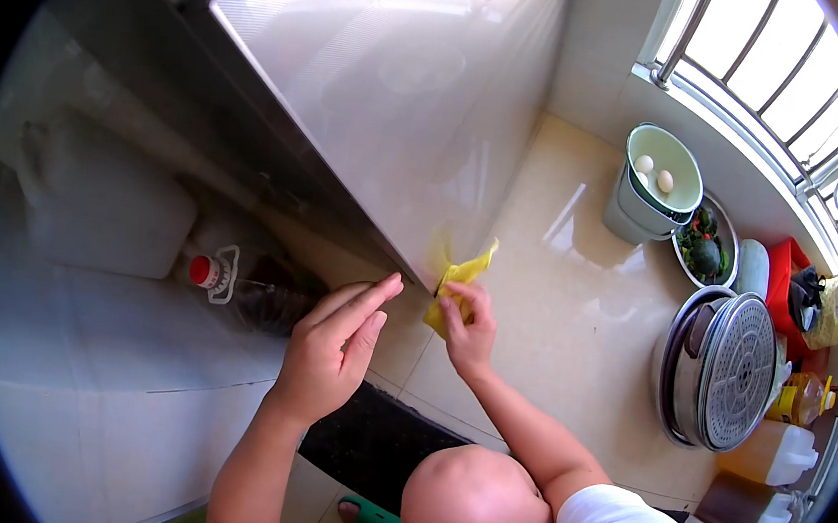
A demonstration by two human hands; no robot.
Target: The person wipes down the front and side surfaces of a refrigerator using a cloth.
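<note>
Between yellow cloth (471, 268) and barred window (749, 56), tiles (580, 305) gleam.

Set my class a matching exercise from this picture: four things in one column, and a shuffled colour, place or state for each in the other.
Things:
1. Cloth
2. Eggs
3. Bottle cap
4. Slipper

Descriptions:
A. Red
B. Inside a round container
C. Green
D. Gripped by the right hand

Right pairs: 1-D, 2-B, 3-A, 4-C.
</note>
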